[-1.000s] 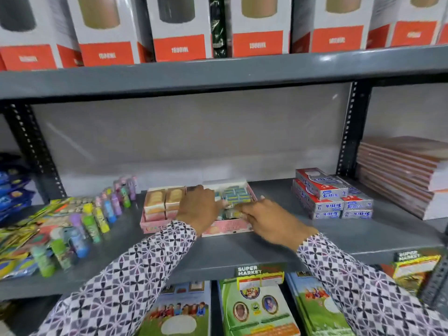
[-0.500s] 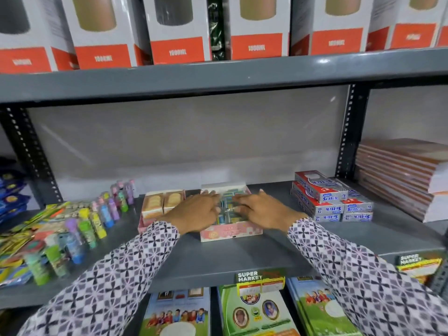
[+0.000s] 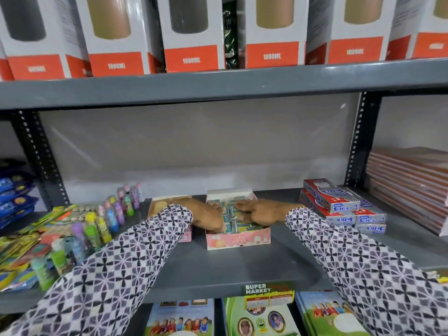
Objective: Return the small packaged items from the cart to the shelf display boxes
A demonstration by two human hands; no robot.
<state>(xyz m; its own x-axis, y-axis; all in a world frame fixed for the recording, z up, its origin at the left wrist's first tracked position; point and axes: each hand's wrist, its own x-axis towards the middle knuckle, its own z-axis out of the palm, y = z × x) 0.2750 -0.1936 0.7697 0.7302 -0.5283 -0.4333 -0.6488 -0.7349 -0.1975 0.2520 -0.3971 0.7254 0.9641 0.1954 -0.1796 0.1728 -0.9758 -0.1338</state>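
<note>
On the grey middle shelf [image 3: 242,267], a pink display box [image 3: 238,240] sits open in the centre, and both hands lie in it: the left hand [image 3: 206,214] and right hand [image 3: 259,210] rest with fingers spread flat on the small wrapped packets [image 3: 238,226], pressing rather than gripping. The packets look light, stiff-edged and slick in their film, best pinched by their short sides. A second pink box [image 3: 167,204] touches the left sleeve, glue bottles [image 3: 106,221] crowd the left, and red-and-silver cartons [image 3: 339,204] stand to the right.
</note>
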